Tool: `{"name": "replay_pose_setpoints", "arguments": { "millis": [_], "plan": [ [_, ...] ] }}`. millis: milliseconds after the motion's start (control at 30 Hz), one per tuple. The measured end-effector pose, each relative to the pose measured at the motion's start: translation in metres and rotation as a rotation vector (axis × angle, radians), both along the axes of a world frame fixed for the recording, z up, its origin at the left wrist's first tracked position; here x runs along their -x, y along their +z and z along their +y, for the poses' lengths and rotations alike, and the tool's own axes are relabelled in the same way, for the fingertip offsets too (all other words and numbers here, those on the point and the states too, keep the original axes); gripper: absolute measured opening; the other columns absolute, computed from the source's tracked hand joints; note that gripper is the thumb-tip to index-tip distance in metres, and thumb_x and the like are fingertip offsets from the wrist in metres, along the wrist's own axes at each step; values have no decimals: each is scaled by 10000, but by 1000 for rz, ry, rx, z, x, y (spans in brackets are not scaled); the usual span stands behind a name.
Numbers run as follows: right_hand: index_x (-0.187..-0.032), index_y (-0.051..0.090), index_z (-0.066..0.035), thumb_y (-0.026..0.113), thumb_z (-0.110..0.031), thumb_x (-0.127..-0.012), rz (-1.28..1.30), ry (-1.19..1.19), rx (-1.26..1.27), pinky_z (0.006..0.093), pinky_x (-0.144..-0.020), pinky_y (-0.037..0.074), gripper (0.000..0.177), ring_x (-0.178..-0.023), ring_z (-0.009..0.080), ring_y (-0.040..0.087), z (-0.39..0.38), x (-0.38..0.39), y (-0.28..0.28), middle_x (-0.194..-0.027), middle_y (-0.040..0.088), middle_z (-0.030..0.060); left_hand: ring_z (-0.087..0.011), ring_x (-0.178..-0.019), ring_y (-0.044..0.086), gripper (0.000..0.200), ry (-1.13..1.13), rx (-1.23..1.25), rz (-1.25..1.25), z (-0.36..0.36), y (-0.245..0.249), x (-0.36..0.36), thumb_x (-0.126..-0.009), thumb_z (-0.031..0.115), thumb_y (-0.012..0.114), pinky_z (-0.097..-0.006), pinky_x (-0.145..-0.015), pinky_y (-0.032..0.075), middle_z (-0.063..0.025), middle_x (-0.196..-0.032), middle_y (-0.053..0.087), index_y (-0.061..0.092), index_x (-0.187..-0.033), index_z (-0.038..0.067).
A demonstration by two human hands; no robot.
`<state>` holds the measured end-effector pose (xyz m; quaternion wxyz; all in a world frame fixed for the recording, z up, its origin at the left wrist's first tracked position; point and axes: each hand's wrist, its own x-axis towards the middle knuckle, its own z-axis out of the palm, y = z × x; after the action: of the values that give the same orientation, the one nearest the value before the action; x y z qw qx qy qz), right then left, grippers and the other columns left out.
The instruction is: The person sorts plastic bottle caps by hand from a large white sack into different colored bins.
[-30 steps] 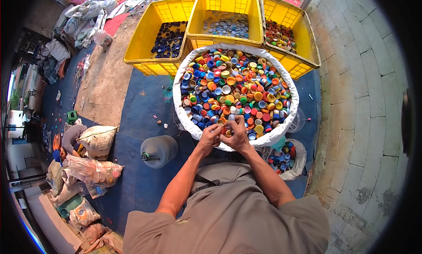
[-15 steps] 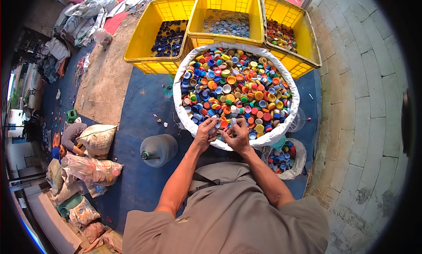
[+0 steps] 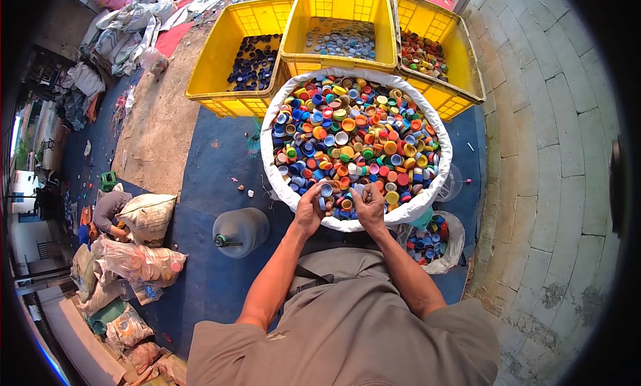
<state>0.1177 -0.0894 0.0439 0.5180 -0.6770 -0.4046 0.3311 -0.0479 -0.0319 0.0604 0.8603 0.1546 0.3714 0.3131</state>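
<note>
Both hands sit at the near rim of a wide white woven sack [image 3: 275, 179] that is heaped with mixed-colour plastic bottle caps [image 3: 357, 132]. The left hand [image 3: 308, 211] has its fingers [image 3: 319, 194] curled inward, their tips touching a small blue plastic cap [image 3: 322, 203] at the near edge of the heap. It is too small to tell whether that cap is actually gripped. Just beside it, the right hand [image 3: 369, 207] is turned partly palm-up with its fingers [image 3: 364, 194] half bent over the caps, and I cannot tell whether they hold anything. The two hands are near each other but apart. Behind the sack, touching its far rim, stand three yellow slatted plastic crates: the left crate [image 3: 217, 79] holds dark blue caps, the middle crate [image 3: 337, 60] pale ones, and the right crate [image 3: 461, 79] mixed reds and greens. A large translucent grey water jug [image 3: 242, 229] lies on the blue floor mat [image 3: 214, 166] to the left of the arms.
</note>
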Motion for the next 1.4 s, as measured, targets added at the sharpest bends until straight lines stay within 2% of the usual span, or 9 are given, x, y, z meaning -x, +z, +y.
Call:
{"name": "replay_pose_setpoints", "arguments": {
  "millis": [200,333,767,867,967,1033,1167,1233,1400],
  "plan": [
    [-1158,468,-11,533,-56,-834,755,-110,39,205,-423,359,333,-512,82,449,4,-6,8,-723,470,21,-121,-706,563,384,24,35,-48,1,-10,-3,-954,339,421,-261,-551,454,-83,-1049,635,511,-1224,80],
    [-1013,537,-16,536,-118,-830,1344,-97,138,221,-431,348,210,-540,110,438,0,-27,-5,-725,481,37,-124,-739,592,368,2,47,-30,3,-13,-6,-970,372,422,-272,-572,463,-62,-1065,637,524,-1183,90],
    [-943,512,58,482,-134,-796,1389,-362,238,412,-880,494,245,-939,329,575,39,-35,-28,-977,565,210,-252,-857,598,344,50,255,-106,52,-26,-38,-946,328,484,-385,-760,505,-136,-1005,605,514,-1118,32],
    [-997,420,162,455,-66,-708,1604,-179,-196,545,-1121,285,369,-1220,472,413,113,-71,41,-1208,449,317,-320,-1074,547,391,138,65,-288,131,16,-71,-948,321,460,-469,-992,419,-201,-1155,558,481,-1159,-7],
    [-1416,-5,116,459,-29,-678,1498,92,-501,558,-1160,125,884,-1420,420,-44,163,-93,118,-1505,-55,292,-355,-1433,77,864,173,-154,-579,196,88,-88,-935,289,486,-487,-1166,130,-263,-1527,17,-129,-1444,-40],
    [-1428,51,89,450,-3,-698,1361,-22,-542,544,-1164,115,837,-1422,410,-47,175,-92,148,-1507,-3,277,-360,-1436,13,876,256,-183,-620,210,122,-93,-920,272,517,-481,-1172,88,-258,-1530,-48,-106,-1444,-52],
    [-1465,-83,9,448,1,-723,1288,-9,-451,533,-1152,177,913,-1423,408,1,157,-95,117,-1515,-69,274,-358,-1432,82,735,315,-82,-538,202,90,-72,-966,268,453,-468,-1171,125,-242,-1534,56,10,-1458,-51],
    [-1465,-28,26,448,3,-733,1320,-81,-345,532,-1142,219,873,-1420,417,44,132,-89,92,-1516,-36,273,-339,-1270,424,511,320,-6,-387,183,60,-55,-976,287,451,-456,-1071,381,-230,-1365,403,352,-1331,-67],
    [-1302,327,38,479,-45,-810,1202,-110,-26,493,-1003,439,522,-1182,355,482,62,-74,27,-1305,406,238,-191,-848,611,275,316,47,-16,120,-12,-13,-912,310,619,-354,-811,530,-67,-915,637,634,-942,38]
  ]
}}
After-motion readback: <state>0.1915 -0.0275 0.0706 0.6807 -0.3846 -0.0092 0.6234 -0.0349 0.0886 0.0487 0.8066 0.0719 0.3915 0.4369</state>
